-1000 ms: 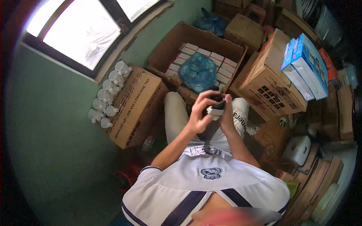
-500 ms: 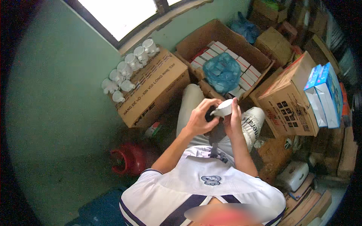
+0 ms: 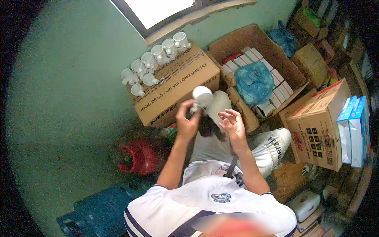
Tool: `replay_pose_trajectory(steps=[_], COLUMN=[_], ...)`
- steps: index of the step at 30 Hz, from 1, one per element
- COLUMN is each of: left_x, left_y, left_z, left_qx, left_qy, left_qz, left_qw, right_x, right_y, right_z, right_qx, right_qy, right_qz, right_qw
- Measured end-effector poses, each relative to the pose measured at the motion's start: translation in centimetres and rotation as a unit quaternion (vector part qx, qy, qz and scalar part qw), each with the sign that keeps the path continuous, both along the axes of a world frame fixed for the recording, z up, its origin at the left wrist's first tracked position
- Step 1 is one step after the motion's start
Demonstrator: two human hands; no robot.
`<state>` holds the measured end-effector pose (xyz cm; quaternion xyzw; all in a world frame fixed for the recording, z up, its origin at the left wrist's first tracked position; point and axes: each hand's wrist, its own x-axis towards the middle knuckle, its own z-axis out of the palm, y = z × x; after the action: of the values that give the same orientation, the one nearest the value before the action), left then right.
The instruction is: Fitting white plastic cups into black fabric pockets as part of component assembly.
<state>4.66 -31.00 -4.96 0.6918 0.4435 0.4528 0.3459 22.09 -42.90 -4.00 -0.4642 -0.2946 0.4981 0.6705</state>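
The held white piece (image 3: 202,96) is blurred, and the top edge crops the window (image 3: 162,12).

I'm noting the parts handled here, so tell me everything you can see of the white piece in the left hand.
The white piece looks like smooth plastic. It has a wide, round, cup-like end and a narrower end partly covered by the left hand, which grips it there. The wide end points toward the top of the picture. It appears held in the air, seen beside the carton; the right hand is apart from it. Blur hides finer detail.
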Motion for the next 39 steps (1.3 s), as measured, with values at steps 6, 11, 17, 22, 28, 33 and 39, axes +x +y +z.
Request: replay_pose_trajectory(steps=[6, 11, 17, 22, 28, 33, 39], left_x=[-10.3, -16.4, -18.8, -16.5, -19.1, -18.7, -9.2], left_y=[14.0, 16.4, 16.6, 17.9, 18.8, 19.1, 11.2], left_z=[-2.9, -2.9, -3.3, -2.9, -6.7, -5.2, 0.6], left_qx=[0.062, -0.042, -0.174, -0.167, -0.093, -0.063, 0.065], left_qy=[0.011, -0.034, 0.074, 0.085, 0.097, 0.119, 0.026], left_qz=[0.308, 0.448, 0.487, 0.439, 0.403, 0.481, 0.368], left_qw=[0.949, 0.892, 0.852, 0.879, 0.905, 0.867, 0.927], right_x=[2.6, 5.3, 6.8, 7.6, 7.5, 7.3, 7.7], right_y=[-1.7, -5.4, -6.7, -5.5, -4.5, -5.0, -6.0], right_z=[-2.1, -4.5, -5.9, -5.1, -5.3, -5.3, -6.6], right_qx=[-0.074, -0.14, -0.167, -0.141, -0.111, -0.119, -0.134], right_qy=[-0.024, -0.006, 0.003, -0.024, -0.023, -0.021, -0.027], right_qz=[-0.002, -0.058, -0.066, -0.081, -0.071, -0.061, -0.075], right_qw=[0.997, 0.989, 0.984, 0.986, 0.991, 0.991, 0.988])
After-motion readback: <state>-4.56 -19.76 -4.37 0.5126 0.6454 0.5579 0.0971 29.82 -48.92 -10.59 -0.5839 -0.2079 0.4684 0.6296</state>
